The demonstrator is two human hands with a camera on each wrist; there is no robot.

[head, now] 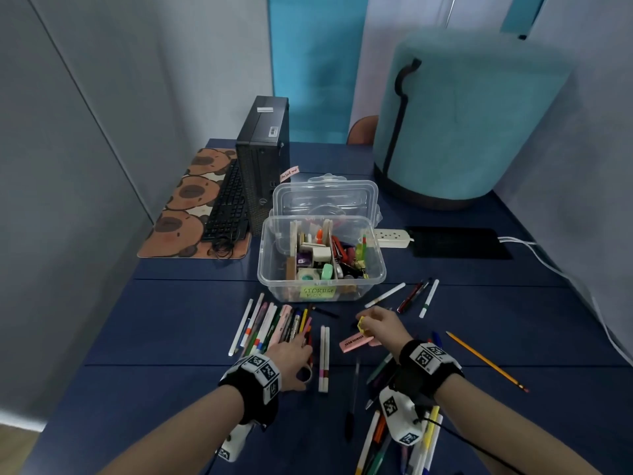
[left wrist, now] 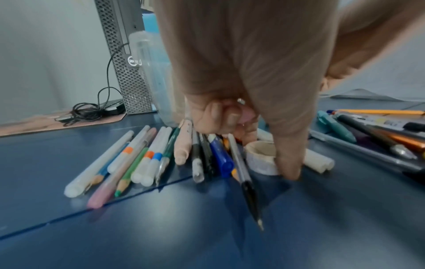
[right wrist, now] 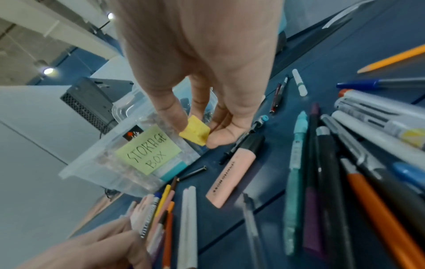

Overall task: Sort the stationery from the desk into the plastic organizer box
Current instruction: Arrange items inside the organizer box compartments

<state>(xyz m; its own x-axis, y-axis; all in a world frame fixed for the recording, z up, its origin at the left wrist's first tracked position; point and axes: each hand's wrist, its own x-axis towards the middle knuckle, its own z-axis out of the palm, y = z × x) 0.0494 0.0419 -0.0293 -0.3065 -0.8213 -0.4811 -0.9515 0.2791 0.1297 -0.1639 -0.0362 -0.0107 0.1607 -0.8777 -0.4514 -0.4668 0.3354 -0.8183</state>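
Note:
The clear organizer box point(head: 270, 269) with its "STORAGE BOX" note stands open mid-desk, several small items inside. My right hand point(head: 364, 323) hovers just in front of it and pinches a small yellow eraser-like block point(right wrist: 195, 130) between thumb and fingers. A pink highlighter point(head: 356, 342) lies below that hand. My left hand point(head: 291, 358) is on the row of pens and pencils point(head: 274, 323). Its fingers point(left wrist: 218, 116) curl down onto their near ends. Its thumb tip rests on the desk against a tape roll point(left wrist: 260, 156). Two white markers point(head: 324, 358) lie beside it.
More pens lie heaped at the near right point(head: 394, 433), others loose beside the box point(head: 414, 296), plus an orange pencil point(head: 486, 361). Behind the box are its lid point(head: 325, 197), a computer tower point(head: 263, 159), keyboard point(head: 227, 207), power strip point(head: 392, 237) and a teal cylinder point(head: 462, 125).

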